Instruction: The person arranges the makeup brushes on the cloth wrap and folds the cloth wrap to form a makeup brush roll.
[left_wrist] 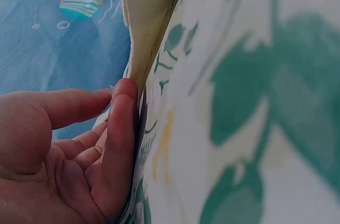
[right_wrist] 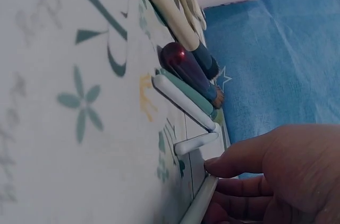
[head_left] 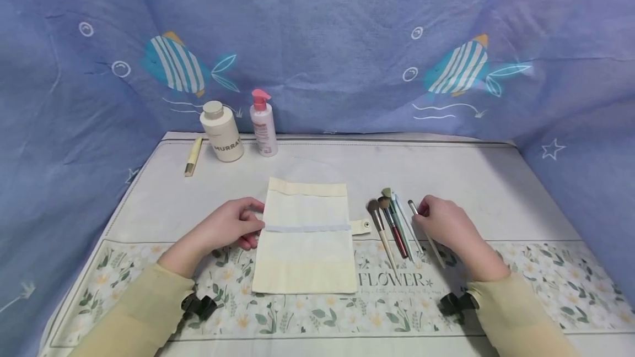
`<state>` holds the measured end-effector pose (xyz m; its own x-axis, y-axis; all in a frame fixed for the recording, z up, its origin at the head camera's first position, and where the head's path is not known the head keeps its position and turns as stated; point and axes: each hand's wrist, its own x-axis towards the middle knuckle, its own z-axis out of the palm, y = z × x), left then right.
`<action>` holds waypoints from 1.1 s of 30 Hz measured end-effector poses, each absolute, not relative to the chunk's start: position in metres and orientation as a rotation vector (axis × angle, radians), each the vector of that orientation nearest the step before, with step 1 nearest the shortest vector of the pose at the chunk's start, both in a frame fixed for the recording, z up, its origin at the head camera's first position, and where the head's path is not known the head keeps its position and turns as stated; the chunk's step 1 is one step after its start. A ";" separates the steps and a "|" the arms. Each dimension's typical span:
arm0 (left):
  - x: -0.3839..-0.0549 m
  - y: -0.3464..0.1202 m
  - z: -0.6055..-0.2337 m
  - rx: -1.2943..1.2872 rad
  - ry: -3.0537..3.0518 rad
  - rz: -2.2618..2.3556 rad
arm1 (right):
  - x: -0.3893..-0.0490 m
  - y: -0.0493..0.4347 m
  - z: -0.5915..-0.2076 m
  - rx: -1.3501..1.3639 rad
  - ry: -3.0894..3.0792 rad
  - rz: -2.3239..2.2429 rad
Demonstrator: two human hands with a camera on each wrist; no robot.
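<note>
A cream cloth brush roll (head_left: 307,252) lies unfolded, with a pale band across its middle and a snap strap (head_left: 360,227) at its right. My left hand (head_left: 229,227) is at its left edge; in the left wrist view, thumb and index finger pinch the cloth edge (left_wrist: 143,27). My right hand (head_left: 444,222) pinches a thin makeup brush (head_left: 435,249) with a pale handle, its small head pointing away; in the right wrist view that handle (right_wrist: 201,203) runs below the thumb. Between roll and right hand lie several makeup brushes: cream-handled (head_left: 387,247), dark red (head_left: 398,237), green (head_left: 405,238) and whitish (head_left: 412,230).
At the back left stand a white bottle marked MURRAY (head_left: 223,136) and a pump bottle (head_left: 264,131) with a pink top. A pale yellow tube (head_left: 194,157) lies beside them. A flower-printed cloth (head_left: 238,313) covers the table, and a blue fish curtain (head_left: 317,70) hangs behind.
</note>
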<state>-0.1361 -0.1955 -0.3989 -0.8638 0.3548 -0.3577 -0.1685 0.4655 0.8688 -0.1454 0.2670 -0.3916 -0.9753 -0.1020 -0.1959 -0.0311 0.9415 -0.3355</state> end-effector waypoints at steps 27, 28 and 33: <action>-0.135 -0.200 -0.410 0.172 2.157 1.439 | -0.158 0.282 -0.402 0.057 2.725 -0.974; -0.135 -0.200 -0.410 0.170 2.156 1.441 | -0.159 0.284 -0.402 0.071 2.698 -1.037; -0.137 -0.201 -0.412 0.163 2.151 1.448 | -0.164 0.289 -0.404 0.097 2.612 -1.225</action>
